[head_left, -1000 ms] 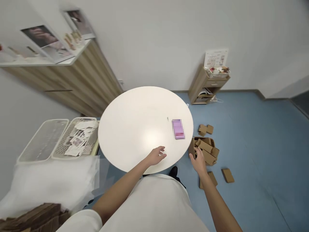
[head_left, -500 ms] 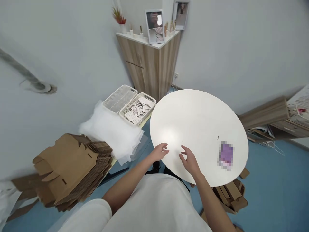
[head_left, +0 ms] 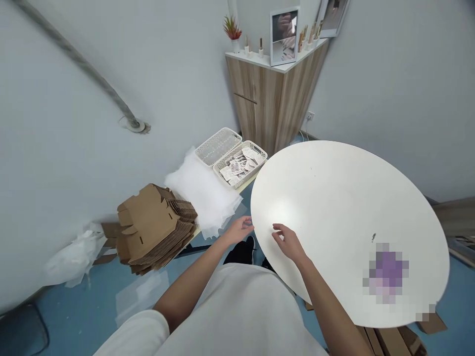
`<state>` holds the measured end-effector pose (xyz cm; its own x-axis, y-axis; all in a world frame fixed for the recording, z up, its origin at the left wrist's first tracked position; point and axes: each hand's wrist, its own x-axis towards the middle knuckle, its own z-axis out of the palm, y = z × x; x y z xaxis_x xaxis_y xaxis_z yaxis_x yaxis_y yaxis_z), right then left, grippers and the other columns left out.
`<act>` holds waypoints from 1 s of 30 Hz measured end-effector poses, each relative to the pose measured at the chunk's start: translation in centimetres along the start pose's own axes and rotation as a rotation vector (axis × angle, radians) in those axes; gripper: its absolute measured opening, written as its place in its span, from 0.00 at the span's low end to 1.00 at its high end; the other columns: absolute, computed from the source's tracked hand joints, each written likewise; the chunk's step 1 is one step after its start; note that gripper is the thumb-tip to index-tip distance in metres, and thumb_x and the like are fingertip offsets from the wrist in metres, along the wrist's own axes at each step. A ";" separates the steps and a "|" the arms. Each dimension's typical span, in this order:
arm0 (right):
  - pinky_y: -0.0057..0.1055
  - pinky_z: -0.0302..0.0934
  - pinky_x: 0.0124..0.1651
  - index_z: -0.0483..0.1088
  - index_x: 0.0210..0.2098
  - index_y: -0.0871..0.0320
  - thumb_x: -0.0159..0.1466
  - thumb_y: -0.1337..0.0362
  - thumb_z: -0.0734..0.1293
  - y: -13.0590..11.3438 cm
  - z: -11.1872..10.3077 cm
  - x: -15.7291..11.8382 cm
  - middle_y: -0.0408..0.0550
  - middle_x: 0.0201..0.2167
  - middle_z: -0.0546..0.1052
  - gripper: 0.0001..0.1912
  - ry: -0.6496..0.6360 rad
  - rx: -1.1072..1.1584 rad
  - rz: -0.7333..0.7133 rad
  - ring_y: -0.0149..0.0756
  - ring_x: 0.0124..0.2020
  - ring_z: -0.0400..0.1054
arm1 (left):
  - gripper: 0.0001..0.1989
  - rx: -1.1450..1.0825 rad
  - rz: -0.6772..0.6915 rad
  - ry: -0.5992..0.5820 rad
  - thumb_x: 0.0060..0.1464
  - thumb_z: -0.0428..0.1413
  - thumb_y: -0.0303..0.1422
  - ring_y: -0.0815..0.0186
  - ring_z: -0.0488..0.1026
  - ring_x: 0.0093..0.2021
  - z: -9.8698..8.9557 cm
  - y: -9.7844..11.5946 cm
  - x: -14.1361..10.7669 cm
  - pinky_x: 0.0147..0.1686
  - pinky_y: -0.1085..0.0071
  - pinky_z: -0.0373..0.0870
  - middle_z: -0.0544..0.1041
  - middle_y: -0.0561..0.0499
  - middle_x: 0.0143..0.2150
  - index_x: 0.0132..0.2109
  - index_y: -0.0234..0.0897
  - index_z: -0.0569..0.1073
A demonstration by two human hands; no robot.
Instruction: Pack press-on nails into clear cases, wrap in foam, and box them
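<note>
My left hand [head_left: 239, 230] is at the near left edge of the round white table [head_left: 334, 198], its fingers loosely bent and apart, holding nothing. Over the tabletop, a short way to the right, is my right hand [head_left: 289, 242]. Its thumb and fingers are parted with nothing between them. Whether either hand touches the table I cannot tell. Far to the right on the tabletop lies a purple item [head_left: 388, 272], blurred into blocks so its kind does not show.
Left of the table are a stack of flattened cardboard boxes [head_left: 152, 222], white foam sheets [head_left: 204, 190], a basket of printed cards [head_left: 241, 165] and another basket [head_left: 218, 147]. A wooden corner cabinet [head_left: 260, 99] stands behind. More cardboard [head_left: 393, 341] lies below the table's right side.
The view has turned left, so the table, cabinet and boxes sit farther right. My left hand has shifted from over the tabletop to its edge. Both hands remain without anything in them.
</note>
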<state>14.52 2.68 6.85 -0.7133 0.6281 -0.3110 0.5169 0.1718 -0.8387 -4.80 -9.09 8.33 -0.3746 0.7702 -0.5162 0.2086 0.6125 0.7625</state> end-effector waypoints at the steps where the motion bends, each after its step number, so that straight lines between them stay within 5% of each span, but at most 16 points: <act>1: 0.35 0.63 0.39 0.65 0.47 0.51 0.58 0.58 0.59 -0.4 0.1 0.6 0.47 0.46 0.71 0.18 -0.011 0.001 -0.009 0.37 0.40 0.69 | 0.25 0.004 0.004 0.012 0.50 0.52 0.42 0.61 0.69 0.46 -0.6 -0.1 0.2 0.42 0.67 0.68 0.69 0.43 0.51 0.54 0.37 0.63; 9: 0.33 0.63 0.38 0.64 0.48 0.52 0.59 0.57 0.59 -4.4 1.6 6.8 0.49 0.46 0.71 0.18 -0.073 -0.004 -0.020 0.37 0.40 0.69 | 0.24 0.099 0.053 0.137 0.51 0.51 0.42 0.62 0.68 0.48 -7.8 -0.7 4.6 0.44 0.67 0.67 0.67 0.46 0.54 0.54 0.40 0.62; 17: 0.36 0.63 0.42 0.64 0.48 0.54 0.59 0.60 0.59 -8.7 4.1 17.9 0.49 0.45 0.72 0.17 -0.055 -0.199 -0.072 0.37 0.41 0.68 | 0.27 -0.014 0.025 0.199 0.48 0.54 0.39 0.59 0.67 0.50 -15.0 -1.3 13.7 0.47 0.67 0.65 0.65 0.44 0.56 0.55 0.38 0.61; 24: 0.38 0.61 0.45 0.65 0.46 0.58 0.56 0.63 0.62 -11.0 8.0 29.4 0.52 0.43 0.71 0.18 -0.013 -0.283 -0.123 0.38 0.40 0.66 | 0.29 -0.253 -0.126 0.189 0.46 0.55 0.33 0.57 0.64 0.54 -16.0 -1.7 22.2 0.46 0.69 0.63 0.63 0.42 0.57 0.56 0.34 0.60; 30: 0.42 0.57 0.49 0.64 0.47 0.60 0.53 0.63 0.63 -10.0 9.3 34.1 0.54 0.44 0.67 0.21 0.058 -0.341 -0.026 0.42 0.44 0.63 | 0.24 -0.327 -0.087 0.200 0.43 0.53 0.27 0.56 0.65 0.52 -15.5 -2.5 24.9 0.48 0.66 0.61 0.69 0.44 0.52 0.51 0.34 0.66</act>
<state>-19.35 15.30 0.43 -0.7054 0.6605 -0.2574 0.6344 0.4261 -0.6450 -28.67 5.83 -0.36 -0.5533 0.6484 -0.5230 -0.1186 0.5601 0.8199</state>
